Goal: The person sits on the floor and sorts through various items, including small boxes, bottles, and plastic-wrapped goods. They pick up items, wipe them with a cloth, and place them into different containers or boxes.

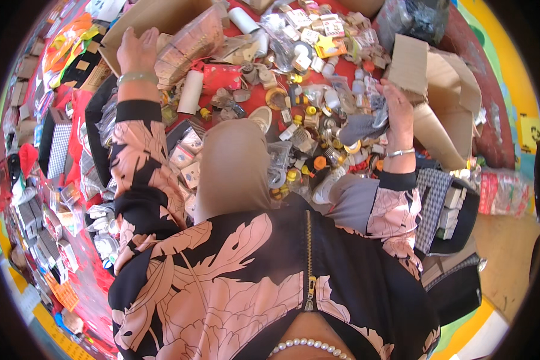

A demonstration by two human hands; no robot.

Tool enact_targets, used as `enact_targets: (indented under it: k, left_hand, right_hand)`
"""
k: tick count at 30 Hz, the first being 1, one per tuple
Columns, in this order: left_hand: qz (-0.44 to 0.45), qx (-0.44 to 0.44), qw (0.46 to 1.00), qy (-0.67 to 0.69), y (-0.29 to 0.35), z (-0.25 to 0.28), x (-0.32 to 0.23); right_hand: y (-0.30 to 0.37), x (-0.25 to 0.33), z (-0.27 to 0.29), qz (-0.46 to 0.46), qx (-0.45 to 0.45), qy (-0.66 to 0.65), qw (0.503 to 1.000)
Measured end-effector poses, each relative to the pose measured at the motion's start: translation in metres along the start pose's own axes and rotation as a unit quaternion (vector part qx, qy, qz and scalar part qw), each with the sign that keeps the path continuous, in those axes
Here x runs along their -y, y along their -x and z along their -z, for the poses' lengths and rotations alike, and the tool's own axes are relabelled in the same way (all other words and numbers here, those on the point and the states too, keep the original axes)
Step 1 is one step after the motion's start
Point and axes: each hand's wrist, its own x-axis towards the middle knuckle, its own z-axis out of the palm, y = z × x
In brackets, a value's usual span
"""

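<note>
At the upper left, my left hand [139, 51] is open, its fingers stretched out beside the brown cardboard box [174, 15]. The clear plastic tray [192, 45] lies just right of that hand. On the other side, my right hand [397, 108] has bent fingers close to a cardboard box flap [409, 63]. A dark grey item [361, 129] with crumpled clear plastic lies against its palm, but the grip is partly hidden. Between my arms spreads a pile of small boxes, bottles and yellow-capped pieces [312, 120] on a red cloth.
A white cardboard tube [190, 92] stands near my left forearm. An open cardboard box [453, 114] is right of my right hand. Checked black containers [435, 207] sit by my right elbow. More goods lie on red sheeting [93, 288] at left. My knee [234, 168] rises in the middle.
</note>
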Motion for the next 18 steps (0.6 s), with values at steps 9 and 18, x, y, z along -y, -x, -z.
enact_targets:
  k: [9, 18]
  left_hand:
    - [0.007, 0.380, 0.787, -0.486, 0.205, -0.008, 0.043]
    - [-0.357, 0.477, 0.420, -0.684, 0.264, 0.041, 0.049]
  right_hand:
    - [0.039, -0.007, 0.064, -0.036, -0.064, -0.065, 0.995]
    - [0.189, 0.020, 0.078, -0.005, -0.127, -0.179, 0.976]
